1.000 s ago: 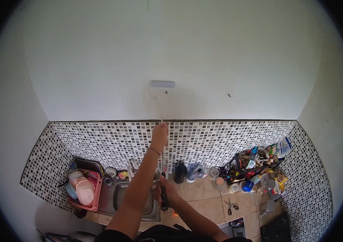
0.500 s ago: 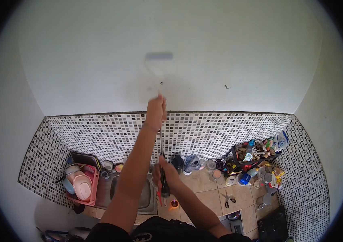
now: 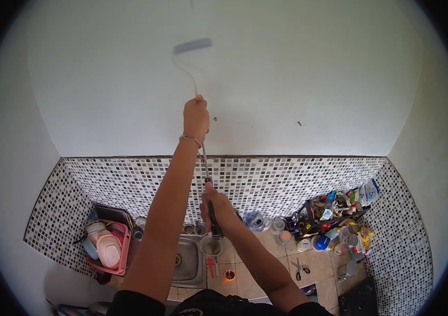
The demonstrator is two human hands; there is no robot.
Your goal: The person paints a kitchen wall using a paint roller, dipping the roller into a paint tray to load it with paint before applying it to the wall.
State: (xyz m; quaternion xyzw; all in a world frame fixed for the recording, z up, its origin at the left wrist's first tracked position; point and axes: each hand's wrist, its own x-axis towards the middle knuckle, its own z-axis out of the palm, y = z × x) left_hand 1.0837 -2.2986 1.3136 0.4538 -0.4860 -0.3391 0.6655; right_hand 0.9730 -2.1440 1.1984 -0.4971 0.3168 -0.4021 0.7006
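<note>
A paint roller (image 3: 193,46) with a pale grey-blue sleeve lies against the upper wall, its bent wire frame running down to a long pole. High on the shaft, just below the frame, my left hand (image 3: 196,117) is closed around it, a bracelet at the wrist. Lower down, my right hand (image 3: 221,211) grips the pole's black handle (image 3: 213,218), which tilts slightly. The thin metal pole (image 3: 205,164) shows between the two hands, in front of the mosaic tiles.
Below lie a steel sink (image 3: 188,263), a pink dish rack (image 3: 124,247), scissors (image 3: 301,268) and an orange cup (image 3: 229,275) on the tiled counter (image 3: 271,258). Jars and a cluttered black rack (image 3: 334,213) stand at right. The painted wall (image 3: 313,68) has small holes above the mosaic tiles (image 3: 287,179).
The roller has moved up and a little left along the wall and now tilts. Both hands rose with the pole, still holding it. The camera view has shifted slightly.
</note>
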